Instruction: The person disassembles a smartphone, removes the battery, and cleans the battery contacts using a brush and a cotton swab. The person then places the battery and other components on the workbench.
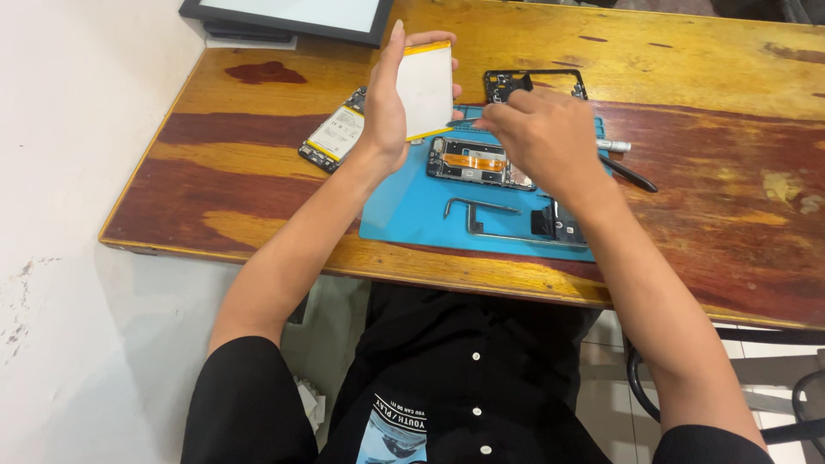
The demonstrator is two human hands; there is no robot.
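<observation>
The left hand (384, 107) grips the flat white rectangular battery (424, 88) upright above the blue mat (404, 210); right hand (541, 137) pinches a thin tool near the opened phone (477, 161). Better keep the battery unbent.

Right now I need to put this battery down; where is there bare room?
Bare wood lies right of the black tool, and along the near table edge left of the blue mat. The mat is crowded around the opened phone and right hand.
</observation>
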